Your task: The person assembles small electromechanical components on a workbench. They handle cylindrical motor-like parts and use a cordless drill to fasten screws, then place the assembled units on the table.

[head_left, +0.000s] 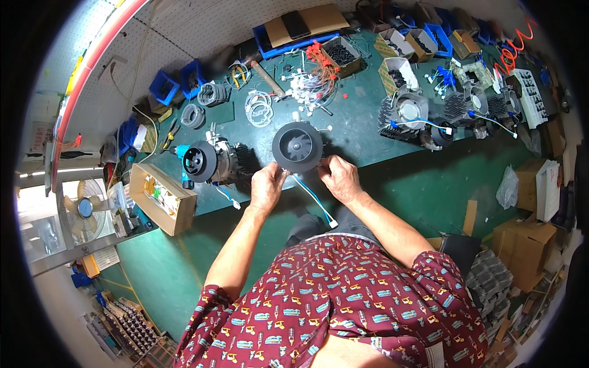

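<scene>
Near the front edge of the bench, a blower fan with a round black impeller faces up between my hands. My left hand is closed, its fingertips pinching the fan's lower left edge. At the lower right edge my right hand grips with thumb and fingers; its fingertips are partly hidden. Blue and white wires hang from the fan past the bench edge and end in a white connector. Left of my left hand, a second blower assembly with a black impeller and finned metal body rests on the bench.
Several finned blower housings stand at the right. Behind the fan lie a wire bundle, a grey hose ring and a hammer. Pliers, a teal power driver and a cardboard box are at the left.
</scene>
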